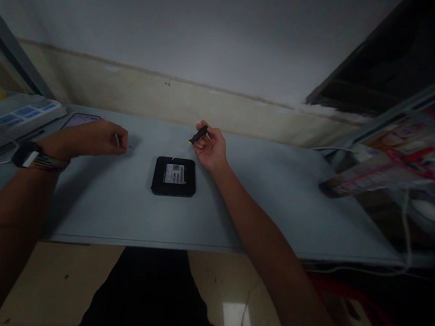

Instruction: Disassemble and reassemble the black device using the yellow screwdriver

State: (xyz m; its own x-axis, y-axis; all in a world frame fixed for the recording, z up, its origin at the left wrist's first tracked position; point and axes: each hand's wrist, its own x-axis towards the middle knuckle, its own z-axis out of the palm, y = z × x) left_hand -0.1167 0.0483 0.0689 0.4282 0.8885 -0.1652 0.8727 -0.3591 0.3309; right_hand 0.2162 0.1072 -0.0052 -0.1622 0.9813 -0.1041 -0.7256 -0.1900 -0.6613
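Note:
A flat black square box (161, 175) with a white printed label lies on the table in the middle of the view. My right hand (213, 149) is behind and to the right of it, palm partly turned up, fingers closed around a screwdriver (197, 135) with a black and yellow handle. The thin shaft slants down left, its tip at the box's back edge; whether it touches is unclear. Left of the box, my left hand (104, 137) is held low with curled fingers; any small thing in them is hidden. A tiny dark speck (130, 147) lies beside its fingertips.
A phone (82, 118) lies partly behind my left hand. White power strips (28, 114) and cables occupy the left end of the grey-blue table (125, 210). At the right stands a shelf post near a clear red-printed package (381, 176); the wall closes off the back.

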